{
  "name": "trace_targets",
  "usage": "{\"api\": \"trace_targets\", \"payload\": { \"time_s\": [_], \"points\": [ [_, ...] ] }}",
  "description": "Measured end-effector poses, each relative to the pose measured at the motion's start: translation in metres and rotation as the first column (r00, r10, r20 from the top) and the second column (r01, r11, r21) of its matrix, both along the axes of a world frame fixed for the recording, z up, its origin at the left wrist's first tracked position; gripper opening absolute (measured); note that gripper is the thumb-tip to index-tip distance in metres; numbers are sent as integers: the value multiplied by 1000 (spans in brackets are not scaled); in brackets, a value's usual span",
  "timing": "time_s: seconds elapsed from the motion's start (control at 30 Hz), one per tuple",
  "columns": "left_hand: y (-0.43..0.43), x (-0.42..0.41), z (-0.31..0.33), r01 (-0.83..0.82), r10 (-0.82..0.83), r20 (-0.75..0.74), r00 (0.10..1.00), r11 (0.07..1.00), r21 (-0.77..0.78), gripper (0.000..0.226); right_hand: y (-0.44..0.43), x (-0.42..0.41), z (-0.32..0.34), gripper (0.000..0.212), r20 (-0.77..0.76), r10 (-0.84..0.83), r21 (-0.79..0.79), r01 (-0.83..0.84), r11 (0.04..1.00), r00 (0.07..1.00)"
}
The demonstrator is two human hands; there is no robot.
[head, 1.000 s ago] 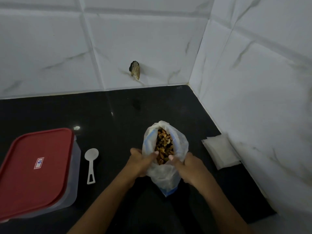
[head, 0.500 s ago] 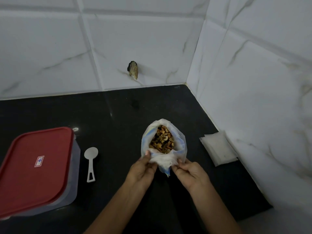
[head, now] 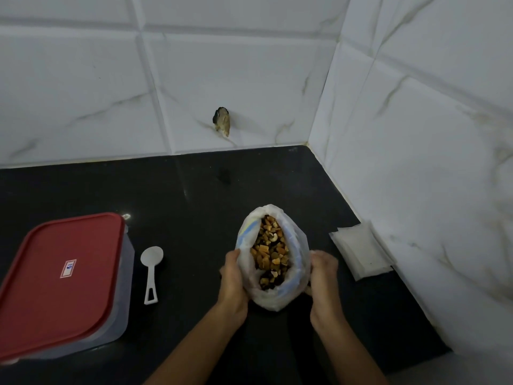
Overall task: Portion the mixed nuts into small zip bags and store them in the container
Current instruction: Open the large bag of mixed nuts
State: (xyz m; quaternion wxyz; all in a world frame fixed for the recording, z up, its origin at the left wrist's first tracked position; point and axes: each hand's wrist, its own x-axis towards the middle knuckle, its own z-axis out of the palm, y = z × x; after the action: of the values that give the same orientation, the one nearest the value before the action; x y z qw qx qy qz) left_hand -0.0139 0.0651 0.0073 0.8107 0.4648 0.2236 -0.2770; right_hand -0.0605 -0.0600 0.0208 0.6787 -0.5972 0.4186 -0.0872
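Left hand (head: 231, 276) and right hand (head: 323, 270) gripped the sides of the nut bag (head: 273, 301), centre frame. Rolling its rim down seemed smart so it'd stand open.

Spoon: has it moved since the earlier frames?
No. The white spoon lies in the same spot and angle just right of the red-lidded container; the left hand and right hand hold the nut bag.

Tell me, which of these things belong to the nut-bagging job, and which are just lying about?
Part of the job:
- nut bag, gripped by the left hand and right hand
- nuts inside it
- spoon
- zip bags, stacked by the right wall
- container, lid on

Just there:
- dark lump on the back wall
- counter
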Motion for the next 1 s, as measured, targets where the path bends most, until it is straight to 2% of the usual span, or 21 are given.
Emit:
{"api": "trace_targets", "payload": {
  "time_s": [0.07, 0.17, 0.2, 0.27, 0.33, 0.43, 0.5, 0.53, 0.6, 0.67, 0.7, 0.77, 0.87, 0.93, 1.0],
  "points": [
    [0, 1, 2, -4, -23, 105, 994, 968, 253, 34, -2, 6, 1, 44, -45, 142, -270, -149, 951, 989],
    [2, 13, 1, -19, -163, 309, 937, 859, 511, 39, -1, 16, 2, 45, -115, 308, -546, -319, 775, 944],
    [2, 20, 0, -41, -217, 375, 901, 818, 573, 47, -1, 21, 1, 40, -119, 321, -598, -326, 733, 940],
    [1, 37, -6, -46, -375, 442, 815, 718, 695, 54, -4, 29, -2, 29, -120, 301, -611, -310, 728, 946],
    [-1, 50, -9, -11, -473, 400, 785, 635, 773, 35, -7, 34, -8, 24, -139, 268, -562, -299, 771, 953],
    [0, 57, -14, 8, -494, 342, 800, 578, 816, 26, -13, 38, -12, 26, -163, 199, -439, -252, 863, 966],
    [1, 60, -16, 11, -504, 327, 799, 556, 831, 26, -16, 40, -10, 26, -208, 229, -458, -302, 836, 951],
    [2, 62, -16, 9, -516, 323, 793, 541, 841, 26, -16, 41, -8, 26, -237, 260, -504, -347, 791, 936],
    [1, 66, -10, 0, -535, 323, 781, 517, 856, 24, -16, 45, -5, 28, -283, 294, -666, -407, 625, 913],
    [-2, 72, -7, -59, -543, 392, 743, 530, 846, 27, -17, 54, -7, 37, -270, 343, -784, -412, 464, 900],
    [-3, 76, -6, -84, -552, 431, 714, 544, 835, 33, -18, 59, -8, 40, -246, 396, -800, -416, 432, 885],
    [-7, 85, -6, -95, -597, 474, 648, 553, 828, 42, -19, 69, -9, 36, -185, 488, -798, -420, 432, 853],
    [-14, 98, -12, -156, -755, 429, 496, 409, 899, 29, -22, 82, -9, 18, -132, 473, -814, -368, 450, 871],
    [-18, 104, -13, -152, -760, 421, 495, 402, 903, 25, -24, 90, -8, 17, -116, 440, -796, -348, 496, 891],
    [-20, 108, -11, -80, -714, 425, 557, 463, 883, 28, -27, 99, -5, 17, -127, 419, -739, -368, 564, 899]
  ]
}}
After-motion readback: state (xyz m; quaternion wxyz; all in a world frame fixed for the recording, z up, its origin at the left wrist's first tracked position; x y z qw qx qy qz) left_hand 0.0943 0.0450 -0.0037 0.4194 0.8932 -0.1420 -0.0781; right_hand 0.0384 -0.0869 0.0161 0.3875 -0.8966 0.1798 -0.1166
